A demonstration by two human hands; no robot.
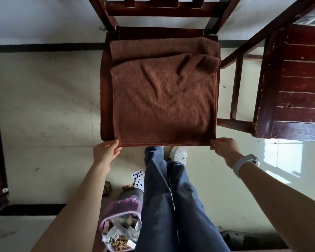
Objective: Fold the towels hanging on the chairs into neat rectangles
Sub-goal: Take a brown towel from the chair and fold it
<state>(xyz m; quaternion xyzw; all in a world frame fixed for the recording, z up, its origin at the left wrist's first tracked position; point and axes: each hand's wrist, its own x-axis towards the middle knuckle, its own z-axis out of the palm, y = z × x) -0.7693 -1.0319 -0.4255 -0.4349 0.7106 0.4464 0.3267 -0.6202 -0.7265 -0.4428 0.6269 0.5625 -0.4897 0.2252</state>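
Note:
A brown towel (162,99) lies spread over the seat of a dark red wooden chair (105,88), doubled so that a wrinkled upper layer covers most of the seat and a strip of the lower layer shows at the back. My left hand (106,151) pinches the towel's near left corner at the seat's front edge. The near right corner is pinched by my right hand (224,149), which wears a white wristband.
A dark wooden table (298,84) stands close on the right, its leg beside the chair. On the tiled floor near my legs sit a purple waste bin (120,224) and a few playing cards (138,177). Dark furniture borders the left edge.

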